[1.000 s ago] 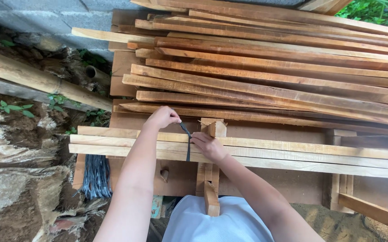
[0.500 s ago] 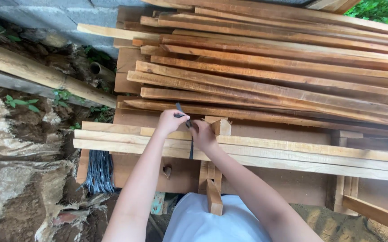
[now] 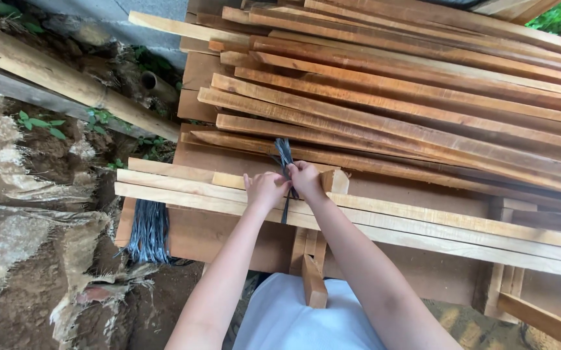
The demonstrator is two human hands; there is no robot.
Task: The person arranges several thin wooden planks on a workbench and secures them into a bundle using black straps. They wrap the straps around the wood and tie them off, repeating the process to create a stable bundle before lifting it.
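Observation:
Both hands meet over a small bundle of long pale wooden slats (image 3: 423, 220) lying across a wooden bench. A dark grey plastic strap (image 3: 285, 155) runs around the slats, its loose ends sticking up between the hands. My left hand (image 3: 264, 189) pinches the strap from the left, resting on the slats. My right hand (image 3: 306, 179) grips the same strap just to the right, beside a short upright wooden block (image 3: 339, 181).
A big stack of reddish-brown slats (image 3: 410, 97) lies beyond the bundle. A hank of grey straps (image 3: 147, 230) hangs off the bench's left end. A bamboo pole (image 3: 66, 81), stones, soil and torn sacking are at left. A wooden frame (image 3: 540, 324) stands at right.
The two hands have come closer together on the strap, and its ends now stand up higher between them. The view has shifted slightly.

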